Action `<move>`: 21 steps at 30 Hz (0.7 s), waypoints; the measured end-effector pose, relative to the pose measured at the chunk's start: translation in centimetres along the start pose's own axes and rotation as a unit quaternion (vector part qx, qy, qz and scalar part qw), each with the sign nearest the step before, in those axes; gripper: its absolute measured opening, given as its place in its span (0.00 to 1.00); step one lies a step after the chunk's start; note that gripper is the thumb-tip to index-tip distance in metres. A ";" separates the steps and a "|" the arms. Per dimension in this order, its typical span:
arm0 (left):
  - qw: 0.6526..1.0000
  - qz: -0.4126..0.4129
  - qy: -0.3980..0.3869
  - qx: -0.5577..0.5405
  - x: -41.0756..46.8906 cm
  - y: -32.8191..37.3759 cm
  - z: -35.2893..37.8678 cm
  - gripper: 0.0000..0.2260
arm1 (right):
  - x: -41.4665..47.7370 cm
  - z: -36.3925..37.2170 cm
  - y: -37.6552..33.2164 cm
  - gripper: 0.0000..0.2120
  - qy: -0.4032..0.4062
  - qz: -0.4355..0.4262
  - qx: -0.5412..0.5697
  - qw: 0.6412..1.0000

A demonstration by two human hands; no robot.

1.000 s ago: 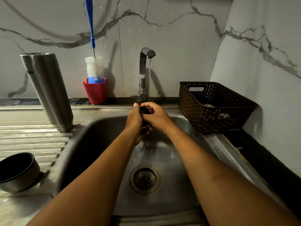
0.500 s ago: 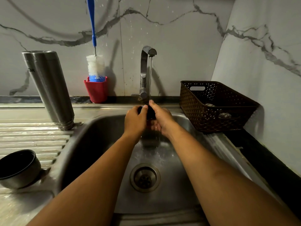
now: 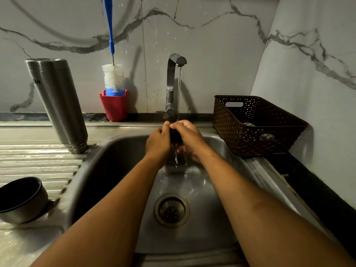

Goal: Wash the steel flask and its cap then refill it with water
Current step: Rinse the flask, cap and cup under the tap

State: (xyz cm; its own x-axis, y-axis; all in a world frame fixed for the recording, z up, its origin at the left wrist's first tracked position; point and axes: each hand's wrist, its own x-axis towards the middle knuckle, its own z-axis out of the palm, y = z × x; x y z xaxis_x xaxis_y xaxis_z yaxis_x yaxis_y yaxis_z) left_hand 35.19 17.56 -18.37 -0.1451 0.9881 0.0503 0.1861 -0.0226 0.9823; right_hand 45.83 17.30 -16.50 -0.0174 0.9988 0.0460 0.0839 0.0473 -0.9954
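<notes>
Cap (image 3: 175,136) still rinsing, L hand (image 3: 158,142), R hand (image 3: 191,139) gripping

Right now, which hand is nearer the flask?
Left. The left hand holds the cap under the tap, to the right of the flask; the right hand holds the cap's far side, further off.
</notes>
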 end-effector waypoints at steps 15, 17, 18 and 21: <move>0.996 -0.003 -0.045 -0.080 -0.7 -0.1 0.3 0.14 | 0.5 -0.4 0.4 0.16 -0.003 -0.049 -0.064 0.997; 0.981 -0.067 -0.049 -0.173 -1.0 0.3 0.0 0.15 | 0.5 -0.6 0.6 0.18 -0.016 -0.093 -0.062 0.994; 0.971 -0.099 -0.052 -0.213 -1.0 0.5 -0.1 0.16 | 0.5 -0.7 0.6 0.20 -0.018 -0.116 -0.079 0.990; 0.942 -0.167 -0.052 -0.286 -1.1 1.0 -0.3 0.18 | 0.8 -0.7 1.0 0.19 -0.022 -0.141 -0.095 0.985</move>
State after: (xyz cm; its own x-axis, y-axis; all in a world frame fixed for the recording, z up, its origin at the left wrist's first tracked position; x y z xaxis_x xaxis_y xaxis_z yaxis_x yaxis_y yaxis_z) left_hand 35.20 16.36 -17.42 -0.0022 0.9635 -0.2676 -0.4110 0.2431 0.8786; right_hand 46.57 18.12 -17.44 -0.1099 0.9445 0.3096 0.2541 0.3279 -0.9099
